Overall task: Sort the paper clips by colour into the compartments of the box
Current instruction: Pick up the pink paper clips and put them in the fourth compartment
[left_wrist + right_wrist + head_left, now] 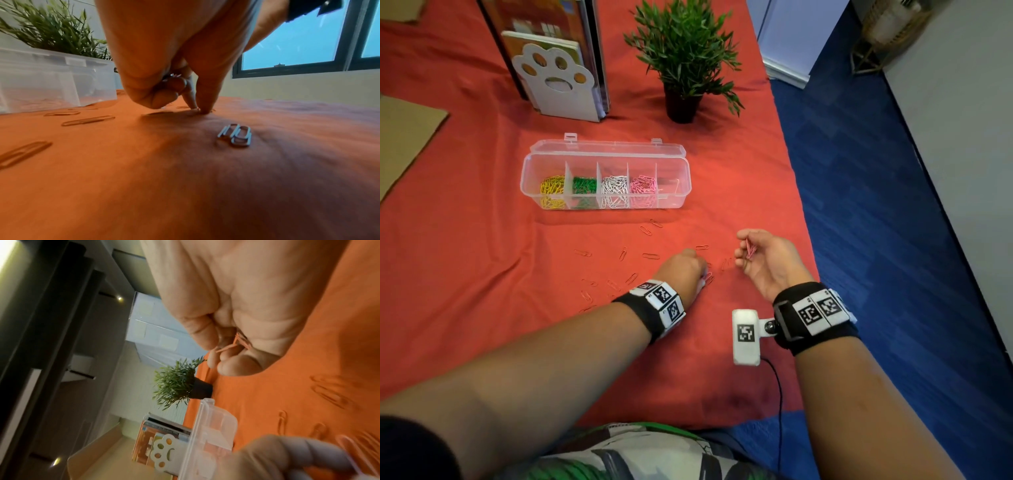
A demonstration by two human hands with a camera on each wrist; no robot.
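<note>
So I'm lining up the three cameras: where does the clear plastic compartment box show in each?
Head: clear plastic compartment box upper centre, lid open.
Left wrist: left edge, below the plant.
Right wrist: bottom centre, seen sideways.
Shared landmark: green potted plant beside it.

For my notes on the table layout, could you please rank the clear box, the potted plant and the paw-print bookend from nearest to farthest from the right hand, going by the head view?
From the right hand:
1. Clear box, ahead and to the left.
2. Potted plant, farther back, behind the box's right end.
3. Paw-print bookend, far back on the left.
</note>
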